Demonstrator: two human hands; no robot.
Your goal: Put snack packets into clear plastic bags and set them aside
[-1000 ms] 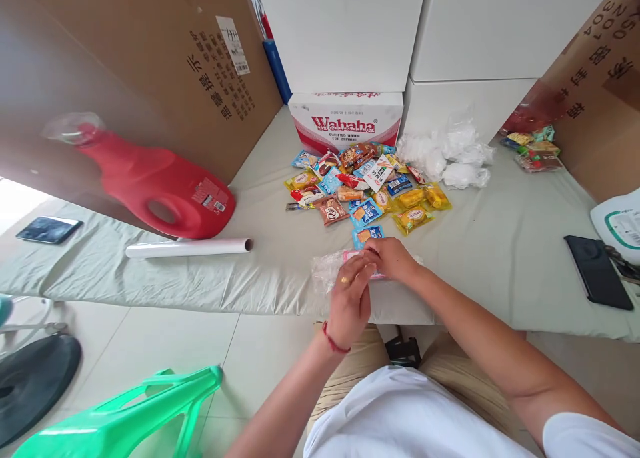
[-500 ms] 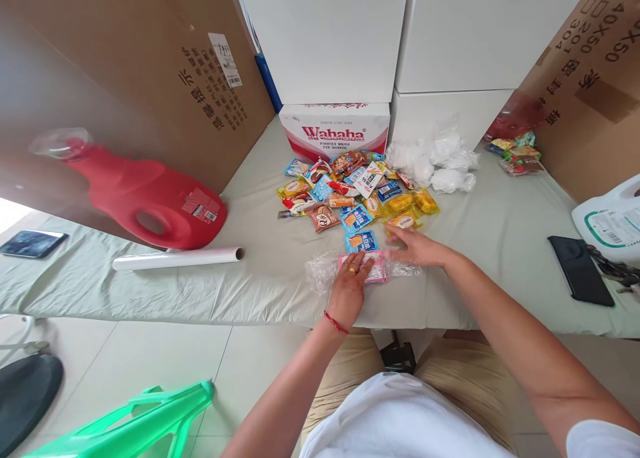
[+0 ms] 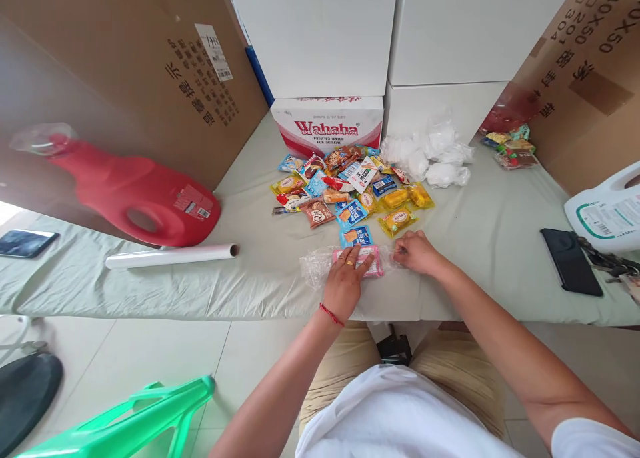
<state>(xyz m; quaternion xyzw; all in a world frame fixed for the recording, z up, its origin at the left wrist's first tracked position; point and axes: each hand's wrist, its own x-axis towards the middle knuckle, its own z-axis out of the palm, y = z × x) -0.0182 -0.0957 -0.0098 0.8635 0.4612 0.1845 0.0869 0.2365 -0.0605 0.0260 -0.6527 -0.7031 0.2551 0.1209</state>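
A pink-edged packet (image 3: 376, 265) lies near the front of the table with clear plastic wrap (image 3: 315, 266) around it, crumpled at both sides. My left hand (image 3: 345, 278) rests flat on the packet, fingers stretched out. At the packet's right, the fingers of my right hand (image 3: 418, 251) are pinched together on the wrap's end. Just beyond the packet is a blue snack packet (image 3: 356, 236), and a yellow snack packet (image 3: 397, 222) lies past my right hand. Behind these spreads a pile of mixed small snacks (image 3: 336, 186).
A cling film roll (image 3: 173, 257) and a large red jug (image 3: 145, 201) lie to the left. Behind the snacks are a Wahaha carton (image 3: 327, 128) and white plastic bundles (image 3: 445, 155). A dark phone (image 3: 571, 261) and a white jug (image 3: 607, 215) are on the right.
My right hand has gone from spread fingers above the wrap to a pinch on its right end. My left hand stays flat on the packet. The view has shifted slightly.
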